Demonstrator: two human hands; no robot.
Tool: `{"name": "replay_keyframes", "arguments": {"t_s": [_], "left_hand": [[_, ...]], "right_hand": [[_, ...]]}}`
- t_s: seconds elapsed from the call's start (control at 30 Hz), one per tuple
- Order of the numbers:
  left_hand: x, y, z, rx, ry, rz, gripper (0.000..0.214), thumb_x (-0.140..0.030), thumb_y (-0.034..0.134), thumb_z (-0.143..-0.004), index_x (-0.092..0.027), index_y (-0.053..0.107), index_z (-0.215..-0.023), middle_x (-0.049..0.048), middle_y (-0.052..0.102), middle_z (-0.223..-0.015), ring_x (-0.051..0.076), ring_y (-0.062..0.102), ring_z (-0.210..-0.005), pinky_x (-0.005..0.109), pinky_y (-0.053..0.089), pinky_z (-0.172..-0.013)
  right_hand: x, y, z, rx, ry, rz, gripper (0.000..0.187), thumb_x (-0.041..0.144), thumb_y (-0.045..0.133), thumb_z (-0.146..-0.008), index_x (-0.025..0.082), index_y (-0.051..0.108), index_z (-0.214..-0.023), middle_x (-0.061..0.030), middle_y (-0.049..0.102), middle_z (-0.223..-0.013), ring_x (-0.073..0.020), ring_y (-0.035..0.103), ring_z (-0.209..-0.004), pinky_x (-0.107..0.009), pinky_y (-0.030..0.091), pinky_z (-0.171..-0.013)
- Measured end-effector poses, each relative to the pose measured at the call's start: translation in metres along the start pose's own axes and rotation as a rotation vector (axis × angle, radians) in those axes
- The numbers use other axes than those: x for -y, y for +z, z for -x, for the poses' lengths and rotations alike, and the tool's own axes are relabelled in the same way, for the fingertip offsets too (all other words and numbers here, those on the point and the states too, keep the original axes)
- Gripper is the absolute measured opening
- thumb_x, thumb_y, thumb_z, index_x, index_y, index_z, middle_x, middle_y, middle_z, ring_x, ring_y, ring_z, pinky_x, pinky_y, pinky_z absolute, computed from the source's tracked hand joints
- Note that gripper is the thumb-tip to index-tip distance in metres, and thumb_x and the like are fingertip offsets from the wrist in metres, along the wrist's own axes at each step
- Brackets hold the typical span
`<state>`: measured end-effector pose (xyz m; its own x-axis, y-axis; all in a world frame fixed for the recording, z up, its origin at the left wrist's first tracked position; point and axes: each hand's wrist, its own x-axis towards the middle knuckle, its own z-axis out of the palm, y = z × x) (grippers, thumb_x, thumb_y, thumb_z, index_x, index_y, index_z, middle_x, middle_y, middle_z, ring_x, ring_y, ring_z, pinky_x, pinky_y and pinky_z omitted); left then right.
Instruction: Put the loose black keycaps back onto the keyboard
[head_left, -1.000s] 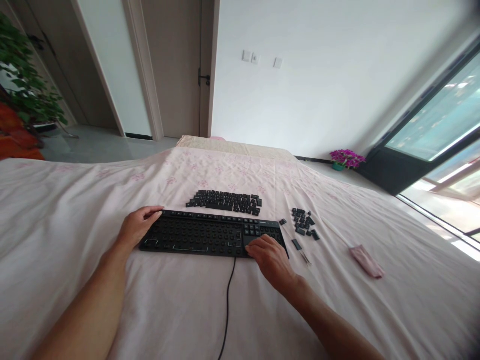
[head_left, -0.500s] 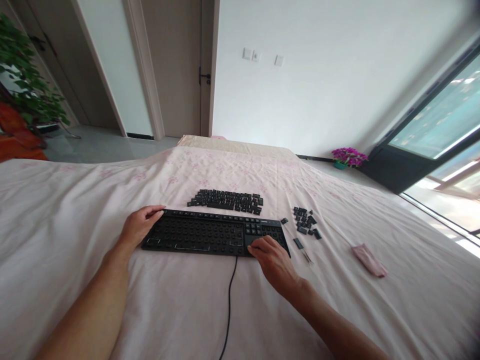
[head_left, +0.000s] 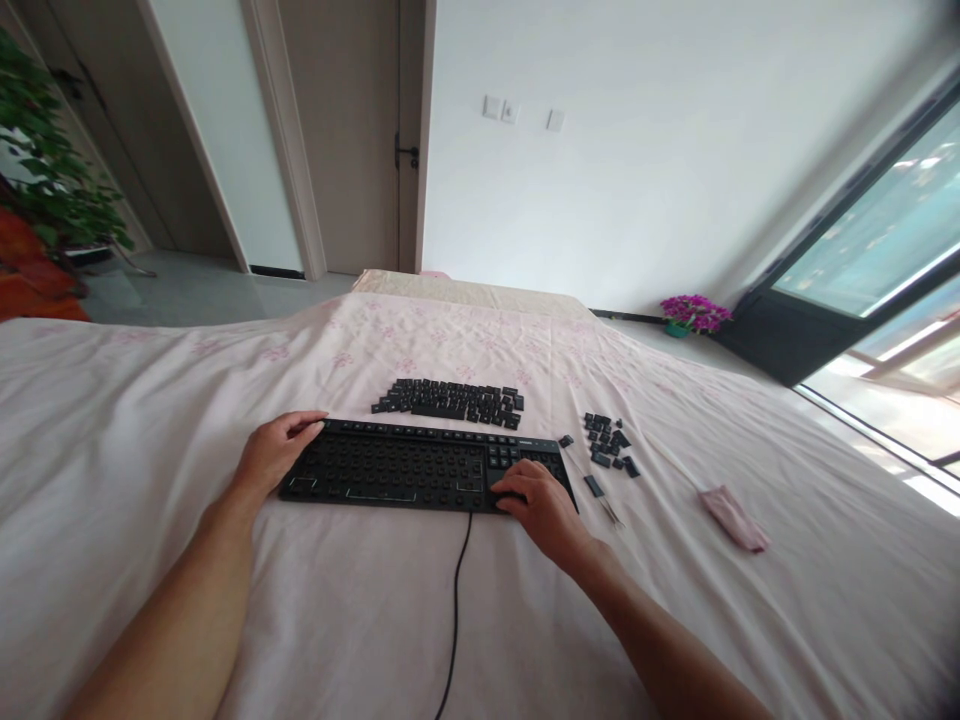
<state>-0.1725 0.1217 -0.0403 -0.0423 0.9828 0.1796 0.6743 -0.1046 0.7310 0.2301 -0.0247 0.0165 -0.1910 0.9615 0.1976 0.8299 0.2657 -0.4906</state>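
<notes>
A black keyboard [head_left: 397,465] lies on the bed, most of its keys stripped off so the bare switch field shows. My left hand [head_left: 281,450] grips its upper left corner between thumb and fingers. Over the lower right part, beside the number pad, my right hand [head_left: 536,500] is bent with thumb and fingertips close together at the arrow-key area; what they hold, if anything, is hidden. Behind the keyboard sits a cluster of loose black keycaps [head_left: 450,400]. A smaller pile of keycaps [head_left: 606,440] lies to the right.
A wire tool with a dark handle [head_left: 595,486] lies right of the keyboard. Farther right is a folded pink cloth [head_left: 735,518]. The keyboard's cable [head_left: 456,620] runs toward me over the wrinkled pale bedsheet [head_left: 345,620].
My right hand's fingers have shifted slightly over the arrow-key area, showing a dark gap by the thumb. My left hand stays on the corner. The whole view has drifted a little.
</notes>
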Motion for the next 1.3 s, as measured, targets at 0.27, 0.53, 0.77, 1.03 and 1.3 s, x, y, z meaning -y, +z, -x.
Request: {"name": "replay_keyframes", "arguments": {"t_s": [0.27,0.53,0.77,1.03,1.3], "left_hand": [[0.0,0.0,0.0,0.001,-0.013,0.001,0.043,-0.049,0.053,-0.078,-0.024,0.07,-0.109,0.0025,0.072,-0.104,0.021,0.066,-0.092,0.027,0.049,-0.082],[-0.006,-0.002,0.002,0.007,-0.025,0.022,0.042,-0.048,0.054,-0.077,-0.023,0.07,-0.108,0.0027,0.072,-0.103,0.021,0.065,-0.094,0.028,0.048,-0.083],[-0.004,-0.002,0.001,0.012,-0.028,0.009,0.041,-0.048,0.054,-0.078,-0.024,0.069,-0.108,0.0024,0.071,-0.104,0.021,0.065,-0.094,0.028,0.047,-0.083],[0.0,0.001,0.001,-0.003,0.01,0.069,0.042,-0.049,0.054,-0.078,-0.022,0.069,-0.107,0.0032,0.072,-0.103,0.02,0.066,-0.091,0.026,0.049,-0.081],[0.0,0.001,0.001,-0.007,-0.002,0.053,0.042,-0.047,0.054,-0.078,-0.023,0.07,-0.107,0.0025,0.072,-0.102,0.02,0.066,-0.09,0.026,0.049,-0.08]], "right_hand": [[0.005,-0.007,0.001,0.06,0.025,0.062,0.02,0.017,0.058,-0.08,0.027,0.072,-0.092,-0.0017,0.064,-0.093,-0.0167,0.059,-0.088,-0.028,0.045,-0.08],[0.003,-0.005,0.002,0.075,0.08,0.036,0.022,0.019,0.057,-0.08,0.027,0.072,-0.094,-0.0002,0.066,-0.092,-0.0161,0.061,-0.083,-0.027,0.044,-0.076],[0.006,-0.005,0.002,0.084,0.076,0.05,0.022,0.018,0.055,-0.081,0.026,0.072,-0.094,-0.0013,0.066,-0.092,-0.0161,0.061,-0.084,-0.027,0.043,-0.077],[0.014,-0.006,0.004,0.105,0.095,0.055,0.024,0.019,0.053,-0.082,0.025,0.072,-0.096,-0.0015,0.065,-0.093,-0.0152,0.06,-0.086,-0.025,0.042,-0.079],[0.012,-0.005,0.001,0.099,0.156,0.052,0.022,0.019,0.057,-0.079,0.025,0.072,-0.094,-0.0003,0.066,-0.092,-0.0154,0.061,-0.086,-0.025,0.042,-0.077]]}}
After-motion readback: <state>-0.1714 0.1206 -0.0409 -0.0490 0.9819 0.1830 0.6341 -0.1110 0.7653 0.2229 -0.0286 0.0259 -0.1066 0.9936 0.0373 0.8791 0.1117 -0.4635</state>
